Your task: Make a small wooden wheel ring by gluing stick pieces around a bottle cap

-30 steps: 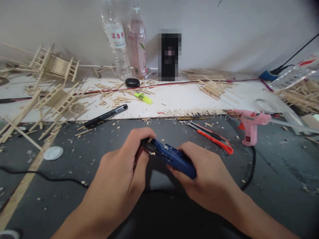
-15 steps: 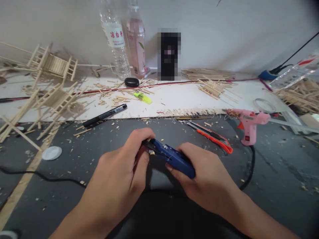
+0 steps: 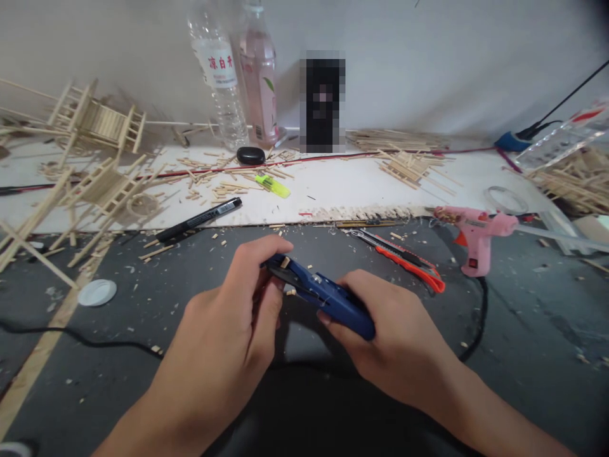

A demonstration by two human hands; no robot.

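My right hand (image 3: 394, 336) is wrapped round the handle of a blue cutter (image 3: 328, 301) that points up and left over the dark mat. My left hand (image 3: 233, 330) pinches at the cutter's jaws, where a small piece of wooden stick (image 3: 285, 261) sits in the blade. Another tiny wood bit (image 3: 291, 292) shows just under the jaws. Both hands hover close together near the middle of the view.
An orange utility knife (image 3: 404, 260) and a pink glue gun (image 3: 473, 231) lie to the right, its black cord (image 3: 478, 324) curling past my right wrist. A black marker (image 3: 200, 219), yellow highlighter (image 3: 272, 185), two bottles (image 3: 238, 76), stick models (image 3: 95, 158) and a white lid (image 3: 97, 292) lie around.
The cutter's tip and my left fingers rose slightly, and the small wood piece now shows in the jaws. The hands otherwise stay in place.
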